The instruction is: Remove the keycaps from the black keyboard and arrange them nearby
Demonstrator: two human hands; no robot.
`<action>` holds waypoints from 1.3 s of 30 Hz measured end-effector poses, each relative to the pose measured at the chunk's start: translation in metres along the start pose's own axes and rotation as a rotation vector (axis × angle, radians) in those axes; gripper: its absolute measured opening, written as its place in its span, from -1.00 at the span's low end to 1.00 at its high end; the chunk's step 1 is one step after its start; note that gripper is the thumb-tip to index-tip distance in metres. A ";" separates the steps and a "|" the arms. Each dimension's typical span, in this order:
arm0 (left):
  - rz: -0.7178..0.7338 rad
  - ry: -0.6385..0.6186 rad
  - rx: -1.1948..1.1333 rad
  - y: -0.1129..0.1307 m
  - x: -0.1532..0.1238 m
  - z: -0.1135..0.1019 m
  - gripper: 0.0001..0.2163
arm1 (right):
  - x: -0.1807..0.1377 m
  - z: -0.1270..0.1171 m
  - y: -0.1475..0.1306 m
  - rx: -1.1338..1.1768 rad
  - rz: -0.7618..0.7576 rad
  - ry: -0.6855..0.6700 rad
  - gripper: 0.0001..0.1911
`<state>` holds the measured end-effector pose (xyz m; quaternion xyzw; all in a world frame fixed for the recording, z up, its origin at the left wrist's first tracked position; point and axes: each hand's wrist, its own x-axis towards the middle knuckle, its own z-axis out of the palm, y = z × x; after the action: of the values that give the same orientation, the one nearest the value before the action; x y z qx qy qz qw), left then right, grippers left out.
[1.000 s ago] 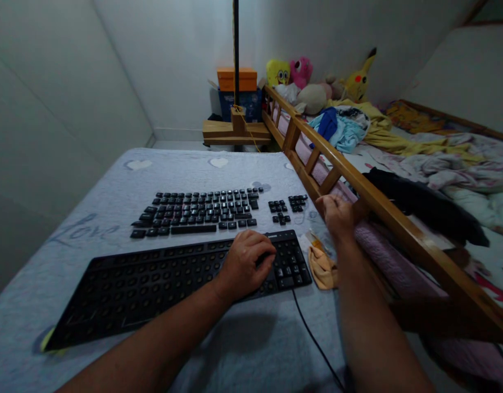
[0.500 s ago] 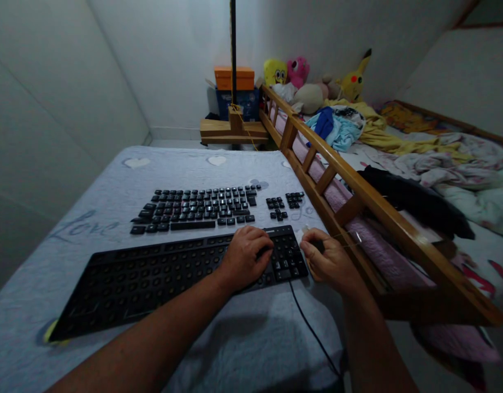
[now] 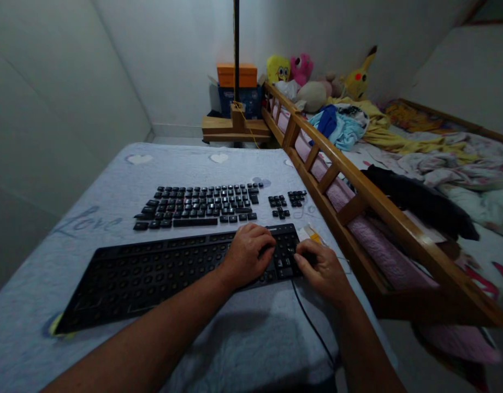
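A black keyboard [image 3: 153,273] lies slanted on the light blue cloth, most of its key places bare, with keycaps still on the number pad [image 3: 284,256]. My left hand [image 3: 249,254] rests on the keyboard just left of the number pad, fingers curled onto it. At the pad's right edge my right hand [image 3: 320,267] is closed, thumb and forefinger pinched together; what is between them is hidden. A thin wire-like line [image 3: 344,264] shows behind that hand. Loose black keycaps [image 3: 197,204] lie in rows beyond the keyboard, with smaller groups [image 3: 279,206] to their right.
A small white and yellow packet [image 3: 312,233] lies right of the keyboard. The keyboard's cable [image 3: 312,322] runs toward me. A wooden bed rail [image 3: 337,169] borders the table's right side. Boxes [image 3: 237,75] and a wooden stand [image 3: 218,128] are at the back.
My right hand has moved left, from beside the keyboard to the number pad's edge, uncovering the white and yellow packet. My left hand keeps its place on the keyboard. The view has shifted slightly.
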<state>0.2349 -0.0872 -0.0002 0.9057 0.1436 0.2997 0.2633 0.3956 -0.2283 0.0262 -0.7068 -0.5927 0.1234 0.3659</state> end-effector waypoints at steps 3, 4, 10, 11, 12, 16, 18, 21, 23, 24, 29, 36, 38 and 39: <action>0.003 0.002 -0.003 0.000 0.000 0.000 -0.91 | -0.001 0.000 0.002 0.001 -0.028 -0.015 -0.89; 0.005 0.003 -0.003 0.000 0.000 0.000 -0.91 | -0.002 0.000 0.003 0.005 -0.031 -0.017 -0.88; 0.003 0.004 -0.001 0.002 0.002 -0.001 -0.91 | -0.004 -0.003 0.004 0.041 -0.003 0.010 -0.88; 0.003 0.003 -0.002 0.002 0.002 -0.001 -0.91 | -0.004 -0.003 0.003 0.049 0.007 0.016 -0.88; 0.003 0.002 -0.002 0.002 0.002 -0.001 -0.91 | -0.004 -0.003 0.003 0.060 0.019 0.023 -0.88; 0.007 0.002 -0.002 0.001 0.001 -0.001 -0.91 | -0.001 -0.003 0.003 0.093 0.081 0.043 -0.87; 0.008 0.005 -0.002 0.001 0.001 -0.001 -0.91 | 0.002 -0.003 0.004 0.091 0.099 0.040 -0.87; 0.008 0.007 -0.003 0.001 0.001 -0.001 -0.91 | 0.004 -0.002 0.005 0.075 0.118 0.021 -0.87; 0.010 0.011 -0.004 0.002 0.001 -0.001 -0.91 | 0.006 -0.003 0.005 0.070 0.142 -0.003 -0.88; 0.011 0.014 -0.005 0.002 0.001 -0.001 -0.91 | 0.007 -0.004 0.004 0.070 0.153 -0.016 -0.88; 0.019 0.017 0.000 0.002 0.001 -0.001 -0.91 | 0.016 -0.013 0.003 0.076 0.149 -0.088 -0.88; 0.025 0.023 0.001 0.001 0.001 -0.001 -0.91 | 0.020 -0.019 0.007 0.103 0.152 -0.131 -0.87; 0.021 0.019 0.001 0.001 0.001 0.000 -0.91 | 0.019 -0.018 0.008 0.100 0.135 -0.134 -0.88; 0.018 0.017 0.002 0.001 0.001 0.000 -0.91 | 0.019 -0.018 0.007 0.097 0.126 -0.134 -0.88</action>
<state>0.2353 -0.0878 0.0010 0.9046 0.1377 0.3095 0.2586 0.4172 -0.2175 0.0389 -0.7143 -0.5636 0.2217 0.3506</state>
